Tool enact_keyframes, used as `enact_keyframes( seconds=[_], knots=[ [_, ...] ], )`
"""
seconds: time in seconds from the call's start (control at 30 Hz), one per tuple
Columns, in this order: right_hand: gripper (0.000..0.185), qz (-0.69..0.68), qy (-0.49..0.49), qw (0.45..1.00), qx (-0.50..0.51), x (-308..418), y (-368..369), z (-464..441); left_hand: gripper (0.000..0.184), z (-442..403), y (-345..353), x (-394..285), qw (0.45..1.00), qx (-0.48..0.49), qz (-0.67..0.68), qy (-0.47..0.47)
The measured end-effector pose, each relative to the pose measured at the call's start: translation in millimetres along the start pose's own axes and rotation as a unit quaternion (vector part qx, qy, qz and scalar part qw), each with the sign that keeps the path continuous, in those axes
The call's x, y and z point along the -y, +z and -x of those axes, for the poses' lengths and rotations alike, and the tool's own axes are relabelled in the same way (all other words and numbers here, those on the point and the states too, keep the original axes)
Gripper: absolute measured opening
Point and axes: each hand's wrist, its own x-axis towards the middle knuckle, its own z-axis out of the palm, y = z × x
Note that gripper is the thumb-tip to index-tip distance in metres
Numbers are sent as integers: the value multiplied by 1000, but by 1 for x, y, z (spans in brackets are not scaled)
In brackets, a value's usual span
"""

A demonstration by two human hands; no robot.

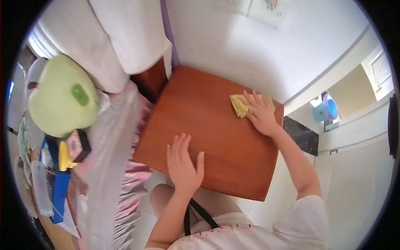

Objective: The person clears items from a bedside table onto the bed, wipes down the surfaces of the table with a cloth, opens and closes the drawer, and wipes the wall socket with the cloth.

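A brown wooden tabletop with rounded edges lies in front of me. Near its far right corner, my right hand holds a yellow cloth down against the wood, fingers stretched over it. Part of the cloth is hidden under the palm; some shows beyond each side of the hand. My left hand is open at the near left edge of the table, its fingers spread and apparently resting on the surface. Nothing is in it.
A bed with a pink ruffled cover stands at the left, bearing a green cushion, a dark box and a blue object. White wall backs the table. A blue bucket stands through the doorway.
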Motion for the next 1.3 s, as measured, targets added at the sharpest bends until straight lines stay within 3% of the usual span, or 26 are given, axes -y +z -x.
enact_keyframes(
  seconds=[0.13, 0.23, 0.3, 0.43, 0.5, 0.57, 0.63, 0.67, 0.7, 0.73, 0.77, 0.8, 0.83, 0.87, 0.9, 0.97, 1.03, 1.1, 1.13, 1.17, 1.23, 1.3],
  knots=[
    [54, 17, 8, 1000, 20, 14, 10, -44, 50, -11, -8, -3, 998, 66, -11, 20],
    [54, 26, -16, 999, -23, 29, 39, -117, 48, -20, -8, 0, 989, 129, 7, 75],
    [53, 17, -21, 999, -44, 55, 58, -164, 48, -22, -12, 3, 968, 221, 67, 96],
    [56, -14, 1, 998, -65, 116, 74, -214, 41, -33, -23, 13, 945, 268, 149, 113],
    [57, 6, 2, 998, -65, 139, 74, -189, 33, -35, -28, 37, 918, 194, 343, 46],
    [60, -71, -60, 992, -90, 165, 75, -133, 26, -60, -52, 63, 945, 79, 309, 76],
    [58, -119, -101, 988, -17, 182, 30, -84, 32, -91, -62, 91, 973, 66, 215, 55],
    [58, -116, -95, 989, -11, 171, 23, -74, 38, -110, -62, 90, 978, 79, 190, -4],
    [55, -107, -40, 993, -2, 155, 18, -61, 45, -119, -61, 89, 980, 93, 165, -63],
    [52, -96, 12, 995, 6, 136, 12, -46, 63, -109, -55, 100, 973, 138, 155, -105],
    [48, -106, 99, 989, -27, 109, 2, -30, 63, -97, -54, 100, 971, 139, 162, -108],
    [47, -240, 249, 938, -31, 89, -9, -9, 67, -85, -59, 98, 971, 168, 139, -98],
    [47, -116, 221, 967, -54, 59, -9, 22, 72, -79, -66, 96, 970, 196, 115, -87],
    [47, -28, 268, 963, -29, 34, -2, 46, 74, -91, -75, 94, 939, 234, 160, -195],
    [44, -57, 280, 958, -11, 26, -12, 48, 74, -98, -76, 100, 938, 232, 164, -200],
    [37, -41, 271, 960, -51, 17, -3, 23, 71, -101, -74, 115, 883, 225, 321, -258],
    [28, -30, 182, 981, -61, 10, 18, -24, 69, -98, -67, 122, 888, 223, 312, -252],
    [23, -85, 107, 991, -6, 31, 40, -94, 68, -97, -67, 122, 895, 223, 304, -239],
    [25, -137, 120, 979, 88, 55, 40, -132, 68, -97, -68, 121, 884, 209, 330, -259],
    [32, 27, -9, 999, -30, 74, 58, -158, 67, -99, -68, 119, 871, 193, 357, -275],
    [34, 4, -37, 982, -186, 101, 95, -202, 67, -98, -69, 120, 884, 200, 336, -256],
    [34, -37, -48, 978, -199, 89, 91, -192, 66, -101, -71, 125, 875, 221, 352, -247]
  ],
)
